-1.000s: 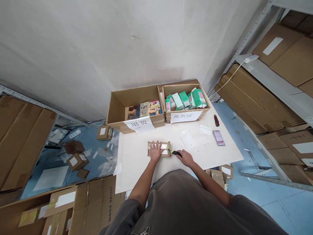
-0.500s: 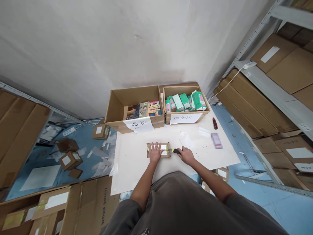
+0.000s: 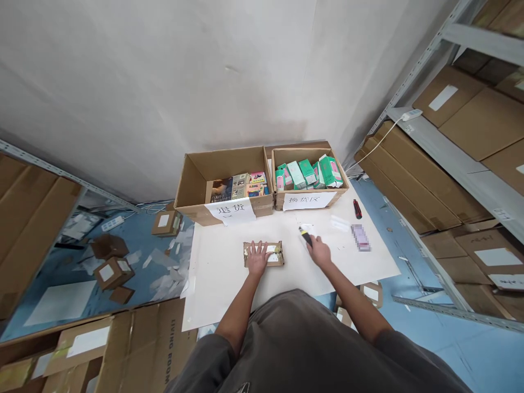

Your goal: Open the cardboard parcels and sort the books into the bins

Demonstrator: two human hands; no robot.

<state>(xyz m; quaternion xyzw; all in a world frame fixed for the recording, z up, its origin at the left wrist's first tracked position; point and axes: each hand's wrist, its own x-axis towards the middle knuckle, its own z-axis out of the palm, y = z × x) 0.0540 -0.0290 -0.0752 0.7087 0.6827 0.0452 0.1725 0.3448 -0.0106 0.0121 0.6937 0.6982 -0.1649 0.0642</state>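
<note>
A small brown taped parcel (image 3: 275, 254) with a white label lies on the white table (image 3: 221, 284). My left hand (image 3: 257, 257) rests flat on its left part, fingers spread. My right hand (image 3: 319, 252) is to the right of the parcel, closed around a black and yellow utility knife (image 3: 305, 236) whose tip points away from me, clear of the parcel.
Two open cardboard boxes stand at the table's back: the left box (image 3: 192, 191) holds books, the right box (image 3: 311, 188) holds green packets. A red knife (image 3: 357, 209) and a blurred card (image 3: 361, 238) lie at the right. Shelves with cartons (image 3: 413, 180) flank the table; small boxes (image 3: 107, 272) litter the blue floor.
My right hand has pulled the knife away from the parcel's right end and moved it right and farther back. My left hand stays on the parcel.
</note>
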